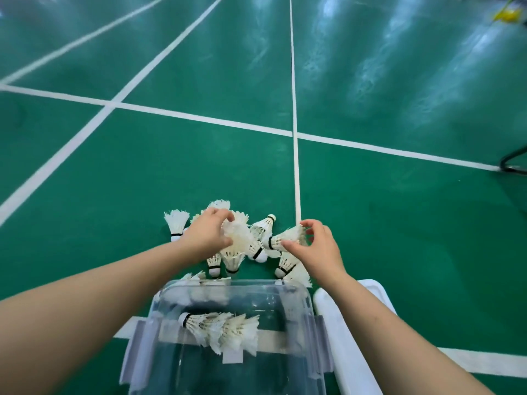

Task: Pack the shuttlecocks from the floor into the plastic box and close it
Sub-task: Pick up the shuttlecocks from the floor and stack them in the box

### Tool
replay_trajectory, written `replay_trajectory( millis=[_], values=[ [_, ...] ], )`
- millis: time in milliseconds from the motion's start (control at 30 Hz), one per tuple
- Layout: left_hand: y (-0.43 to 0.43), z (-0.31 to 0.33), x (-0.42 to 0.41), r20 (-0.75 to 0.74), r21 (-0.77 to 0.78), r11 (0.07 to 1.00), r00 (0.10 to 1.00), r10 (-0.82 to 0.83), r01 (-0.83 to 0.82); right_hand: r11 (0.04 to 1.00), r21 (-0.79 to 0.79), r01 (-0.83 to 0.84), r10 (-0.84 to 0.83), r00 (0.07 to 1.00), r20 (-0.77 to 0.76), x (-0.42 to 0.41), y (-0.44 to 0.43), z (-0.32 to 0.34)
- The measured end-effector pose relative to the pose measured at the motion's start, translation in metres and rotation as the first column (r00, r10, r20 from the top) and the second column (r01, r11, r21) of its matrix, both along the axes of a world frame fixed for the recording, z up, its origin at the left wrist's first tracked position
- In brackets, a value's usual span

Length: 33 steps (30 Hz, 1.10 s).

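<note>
Several white feather shuttlecocks (258, 236) lie in a heap on the green court floor just beyond a clear plastic box (309, 332). A few nested shuttlecocks (219, 329) lie inside the box. My left hand (206, 233) is closed around the feathers of a stacked shuttlecock (238, 238) at the heap's left. My right hand (319, 246) pinches the feather skirt of another shuttlecock (286, 238) at the heap's right. One shuttlecock (176, 225) lies apart at the far left.
The box's white lid (342, 323) lies on the floor to the right of the box. White court lines (296, 172) cross the green floor. A black curved frame (513, 162) stands at the right edge, and a yellow object (507, 15) sits far back right.
</note>
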<state>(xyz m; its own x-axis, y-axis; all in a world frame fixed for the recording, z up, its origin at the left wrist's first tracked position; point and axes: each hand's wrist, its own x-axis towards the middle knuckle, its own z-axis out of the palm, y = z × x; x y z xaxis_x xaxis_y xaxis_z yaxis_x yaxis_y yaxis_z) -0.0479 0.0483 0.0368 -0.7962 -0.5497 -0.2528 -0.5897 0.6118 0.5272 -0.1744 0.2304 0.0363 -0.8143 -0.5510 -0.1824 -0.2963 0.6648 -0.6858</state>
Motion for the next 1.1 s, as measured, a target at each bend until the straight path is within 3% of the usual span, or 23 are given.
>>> replay_trajectory(
  millis=[167, 333, 533, 633, 733, 967, 1100],
  values=[
    [0.015, 0.036, 0.033, -0.080, -0.046, 0.999, 0.997, 0.022, -0.026, 0.990, -0.129, 0.054, -0.052, 0.998, 0.018, 0.038, 0.023, 0.033],
    [0.035, 0.047, 0.066, -0.104, -0.056, 0.998, 0.994, 0.017, -0.023, 0.989, -0.133, 0.062, -0.058, 0.998, 0.032, 0.072, 0.048, 0.050],
    [0.049, 0.044, 0.098, -0.092, -0.074, 0.997, 0.996, 0.009, -0.015, 0.994, 0.111, 0.021, -0.003, 0.988, -0.156, 0.101, 0.071, 0.045],
    [0.051, 0.040, 0.108, -0.084, -0.049, 0.998, 0.995, 0.043, -0.047, 0.937, 0.341, -0.076, 0.169, 0.953, -0.253, 0.117, 0.075, 0.031],
    [0.053, 0.035, 0.112, -0.077, -0.017, 0.997, 0.995, 0.067, -0.069, 0.869, 0.469, -0.158, 0.295, 0.926, -0.234, 0.129, 0.073, 0.009],
    [0.044, 0.022, 0.114, -0.089, -0.009, 0.999, 0.996, 0.030, -0.031, 0.726, 0.643, -0.246, 0.476, 0.853, -0.211, 0.128, 0.056, -0.026],
    [0.041, 0.012, 0.116, -0.120, 0.005, 1.000, 0.993, 0.020, -0.020, 0.774, 0.578, -0.258, 0.406, 0.903, -0.139, 0.126, 0.040, -0.039]
  ],
)
